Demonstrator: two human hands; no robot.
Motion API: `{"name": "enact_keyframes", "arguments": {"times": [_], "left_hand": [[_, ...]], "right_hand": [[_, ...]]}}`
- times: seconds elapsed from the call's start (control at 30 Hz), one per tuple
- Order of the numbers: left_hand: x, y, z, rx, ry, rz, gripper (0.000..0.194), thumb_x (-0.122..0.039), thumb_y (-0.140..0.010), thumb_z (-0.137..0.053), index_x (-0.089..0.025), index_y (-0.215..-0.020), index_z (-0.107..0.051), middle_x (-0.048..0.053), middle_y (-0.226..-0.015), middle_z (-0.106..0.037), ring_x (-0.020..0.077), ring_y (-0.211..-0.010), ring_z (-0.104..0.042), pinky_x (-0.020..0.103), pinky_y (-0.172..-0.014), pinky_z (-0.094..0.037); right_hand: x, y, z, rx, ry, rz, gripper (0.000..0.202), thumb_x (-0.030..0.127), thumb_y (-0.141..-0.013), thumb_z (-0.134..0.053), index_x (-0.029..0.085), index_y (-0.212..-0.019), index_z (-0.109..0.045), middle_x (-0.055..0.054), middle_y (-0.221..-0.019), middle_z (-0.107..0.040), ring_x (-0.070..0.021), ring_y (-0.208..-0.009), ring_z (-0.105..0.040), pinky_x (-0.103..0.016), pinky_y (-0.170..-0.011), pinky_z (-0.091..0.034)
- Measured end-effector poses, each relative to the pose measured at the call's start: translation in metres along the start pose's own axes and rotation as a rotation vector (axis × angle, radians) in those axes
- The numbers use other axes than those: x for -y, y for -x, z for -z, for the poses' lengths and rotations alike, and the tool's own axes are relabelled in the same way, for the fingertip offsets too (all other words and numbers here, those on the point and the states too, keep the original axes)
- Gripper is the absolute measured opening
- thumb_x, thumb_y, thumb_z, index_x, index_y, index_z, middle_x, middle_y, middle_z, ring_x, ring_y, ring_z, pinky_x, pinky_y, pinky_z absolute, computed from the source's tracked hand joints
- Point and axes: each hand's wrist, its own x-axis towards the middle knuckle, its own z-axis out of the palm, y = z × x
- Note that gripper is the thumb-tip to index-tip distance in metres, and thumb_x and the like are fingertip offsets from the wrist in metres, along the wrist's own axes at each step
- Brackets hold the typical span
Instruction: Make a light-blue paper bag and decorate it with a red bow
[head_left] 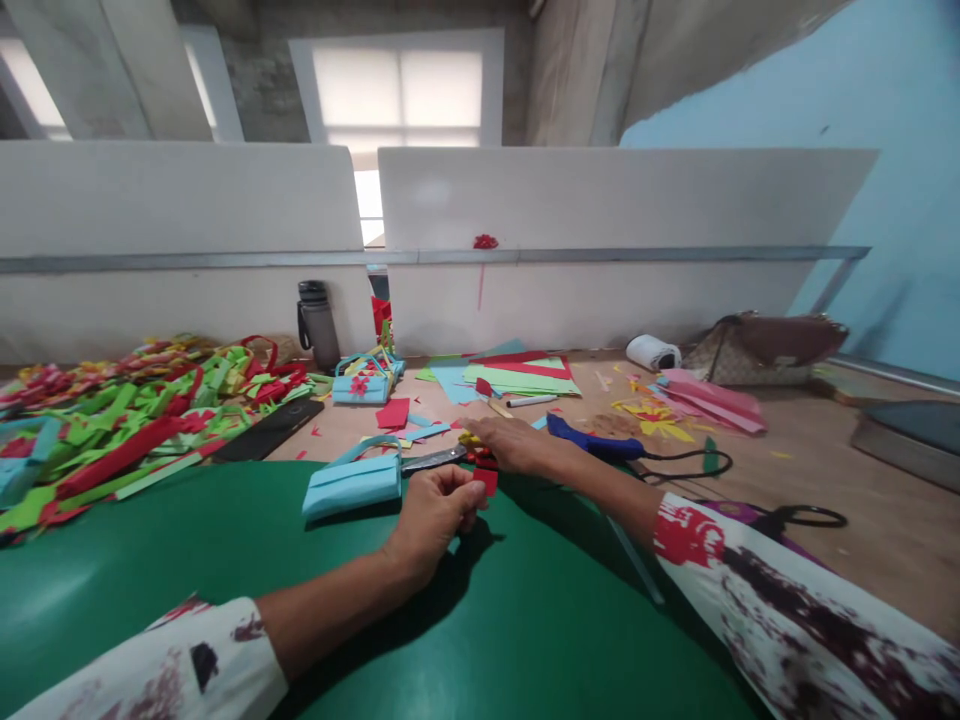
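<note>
My left hand [439,510] pinches a small red felt-like square [486,481] between thumb and fingers, above the green mat. Beyond it lie scissors [435,459], blades pointing left, with red handles partly hidden. My right hand [510,443] reaches over those handles, its fingers stretched out; the fingertips are close to a small yellow piece [469,438]. Whether they touch the handles is not plain. A light-blue miniature handbag [354,485] rests left of the scissors. Farther back stands another blue handbag [361,385] bearing a red flower.
Green and red strips [150,420] are heaped at left beside a black phone [270,428] and a bottle [319,325]. Coloured sheets [525,375] lie at the back. A blue glue gun [592,440] with a cord is under my right forearm's far side. A brown purse [772,345] sits far right.
</note>
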Motion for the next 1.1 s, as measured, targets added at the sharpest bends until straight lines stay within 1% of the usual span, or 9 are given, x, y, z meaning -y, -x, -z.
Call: {"name": "enact_keyframes", "arguments": {"times": [0.2,0.37,0.43,0.5,0.6,0.7,0.8,0.9,1.1], "left_hand": [[0.002,-0.001,-0.001,0.015,-0.005,0.005,0.023,-0.031,-0.062,-0.069,-0.014,-0.057,-0.055,-0.004,-0.047,-0.053,0.0054,-0.039,-0.038,0.020,-0.044,-0.027],[-0.003,-0.002,0.001,-0.002,0.056,0.032,0.028,-0.035,-0.061,-0.072,-0.014,-0.060,-0.054,-0.001,-0.054,-0.057,0.0052,-0.041,-0.039,0.020,-0.044,-0.029],[-0.009,-0.002,0.001,-0.008,0.091,0.038,0.030,-0.037,-0.061,-0.073,-0.014,-0.061,-0.053,-0.001,-0.056,-0.057,0.0052,-0.043,-0.040,0.020,-0.045,-0.031],[-0.017,-0.002,0.002,0.002,0.119,0.036,0.031,-0.036,-0.060,-0.075,-0.014,-0.063,-0.053,0.000,-0.058,-0.058,0.0059,-0.047,-0.044,0.019,-0.047,-0.032],[-0.030,-0.001,0.001,0.012,0.149,0.019,0.032,-0.037,-0.062,-0.076,-0.014,-0.067,-0.055,0.000,-0.061,-0.059,0.0063,-0.050,-0.046,0.019,-0.048,-0.032],[-0.040,0.000,-0.002,-0.008,0.184,0.013,0.033,-0.035,-0.061,-0.078,-0.014,-0.068,-0.054,0.000,-0.061,-0.059,0.0059,-0.049,-0.044,0.019,-0.047,-0.032],[-0.047,-0.001,-0.004,-0.024,0.221,0.027,0.033,-0.033,-0.061,-0.079,-0.015,-0.067,-0.053,-0.001,-0.059,-0.059,0.0057,-0.048,-0.044,0.019,-0.047,-0.032],[-0.052,-0.003,-0.003,-0.028,0.206,0.016,0.031,-0.032,-0.061,-0.078,-0.014,-0.065,-0.054,-0.002,-0.058,-0.059,0.0052,-0.047,-0.042,0.019,-0.047,-0.033],[-0.049,0.007,-0.010,0.058,0.046,0.048,0.025,-0.034,-0.065,-0.072,-0.014,-0.062,-0.056,0.000,-0.057,-0.060,0.0064,-0.045,-0.042,0.021,-0.047,-0.032]], "right_hand": [[0.008,0.002,0.021,-0.031,-0.007,-0.007,0.061,0.003,-0.069,-0.065,0.018,-0.127,-0.051,-0.013,-0.115,-0.065,-0.0288,-0.110,-0.056,-0.038,-0.088,-0.043],[0.005,0.042,0.052,-0.186,-0.072,-0.215,0.063,-0.007,-0.062,-0.053,0.019,-0.120,-0.060,-0.017,-0.113,-0.066,-0.0373,-0.108,-0.055,-0.047,-0.085,-0.040],[0.002,0.061,0.059,-0.261,-0.155,-0.300,0.065,-0.003,-0.063,-0.052,0.017,-0.126,-0.056,-0.016,-0.114,-0.065,-0.0340,-0.105,-0.057,-0.043,-0.082,-0.043],[0.003,0.077,0.060,-0.288,-0.296,-0.346,0.068,0.005,-0.068,-0.055,0.018,-0.134,-0.046,-0.009,-0.101,-0.069,-0.0242,-0.083,-0.065,-0.033,-0.066,-0.048],[0.009,0.090,0.048,-0.312,-0.503,-0.367,0.062,0.025,-0.083,-0.050,0.017,-0.141,-0.031,-0.005,-0.091,-0.070,-0.0174,-0.068,-0.065,-0.027,-0.054,-0.050],[0.020,0.090,0.027,-0.334,-1.057,-0.317,0.067,0.039,-0.078,-0.060,0.021,-0.138,-0.035,0.002,-0.071,-0.065,-0.0141,-0.055,-0.059,-0.025,-0.048,-0.047],[0.029,0.089,0.007,-0.346,-1.379,-0.298,0.071,0.046,-0.068,-0.072,0.018,-0.129,-0.047,0.010,-0.052,-0.049,-0.0085,-0.039,-0.046,-0.023,-0.043,-0.040],[0.036,0.092,-0.003,-0.398,-1.496,-0.344,0.071,0.049,-0.063,-0.076,0.020,-0.122,-0.049,0.012,-0.049,-0.042,-0.0057,-0.037,-0.036,-0.021,-0.042,-0.037],[0.054,0.104,0.009,-0.496,-1.428,-0.396,0.058,0.051,-0.061,-0.076,0.021,-0.101,-0.048,0.005,-0.064,-0.054,-0.0106,-0.053,-0.049,-0.023,-0.049,-0.042]]}}
